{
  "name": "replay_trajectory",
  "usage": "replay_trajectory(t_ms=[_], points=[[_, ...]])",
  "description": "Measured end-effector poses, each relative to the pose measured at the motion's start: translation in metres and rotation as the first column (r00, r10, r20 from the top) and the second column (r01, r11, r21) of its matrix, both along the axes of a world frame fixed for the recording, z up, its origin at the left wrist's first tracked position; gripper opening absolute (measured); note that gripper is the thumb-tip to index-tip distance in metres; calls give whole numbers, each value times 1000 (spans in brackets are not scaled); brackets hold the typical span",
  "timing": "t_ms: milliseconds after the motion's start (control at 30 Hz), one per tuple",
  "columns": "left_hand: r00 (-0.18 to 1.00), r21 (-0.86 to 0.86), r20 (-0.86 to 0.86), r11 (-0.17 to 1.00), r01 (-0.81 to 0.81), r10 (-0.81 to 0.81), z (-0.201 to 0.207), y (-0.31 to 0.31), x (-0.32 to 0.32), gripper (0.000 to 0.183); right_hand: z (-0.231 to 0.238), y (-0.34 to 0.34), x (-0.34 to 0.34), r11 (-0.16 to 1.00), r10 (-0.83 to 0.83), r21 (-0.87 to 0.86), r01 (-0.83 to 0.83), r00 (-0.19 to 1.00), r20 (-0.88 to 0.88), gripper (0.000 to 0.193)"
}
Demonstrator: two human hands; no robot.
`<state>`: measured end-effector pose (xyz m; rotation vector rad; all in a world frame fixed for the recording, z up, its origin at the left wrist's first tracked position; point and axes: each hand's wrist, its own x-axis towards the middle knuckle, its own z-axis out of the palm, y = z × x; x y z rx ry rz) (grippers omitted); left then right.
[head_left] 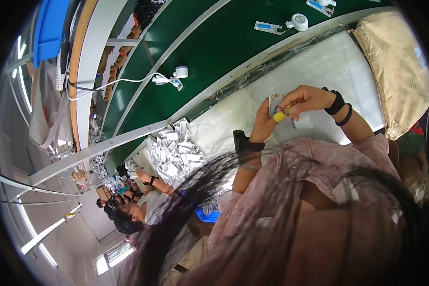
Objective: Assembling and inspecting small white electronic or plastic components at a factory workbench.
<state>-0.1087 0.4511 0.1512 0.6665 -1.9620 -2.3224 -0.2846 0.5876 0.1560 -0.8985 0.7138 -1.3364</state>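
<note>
The person held a small yellow-tipped piece [280, 115] up over the white padded tabletop [329, 66], both hands working on it at once. The right hand [306, 99] had its grip pinched shut on the piece from above, while the left hand [263, 125] closed its fingers around a thin pale card or packet [275, 102] just behind it, the two touching. It looked like the fitting step, small part to card; the next move would seem to call for a steady pinch and careful lining-up, since both items were tiny.

A heap of flat silver-white packets [176, 155] lay further along the tabletop, near a co-worker's hand [142, 175]. On the green conveyor belt [214, 52] beyond sat white round devices [299, 22], one with a white cable [128, 81], and flat packages with blue inserts [268, 27]. A crumpled tan sheet [398, 71] covered the far end, and a blue bin [50, 26] stood on the overhead shelf.
</note>
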Motion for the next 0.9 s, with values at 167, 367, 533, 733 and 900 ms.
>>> replay_trajectory(t_ms=[167,367,533,733,900], points=[[991,124,70,987,105,-114,30,-5,14,45,15,14,-3,990,119,104,-92,948,-297,18],[999,75,-22,996,37,-35,27,6,18,30,14,16,38,826,-503,-358,436,284,-816,14],[963,213,49,939,-270,266,24,18,14,26,6,12,56,632,-676,-492,599,116,-727,14],[967,244,-18,939,-241,252,22,23,15,24,2,10,65,584,-772,-470,662,274,-574,14],[978,165,-69,969,-184,198,26,28,14,31,-2,14,65,585,-783,-582,565,205,-588,15]])
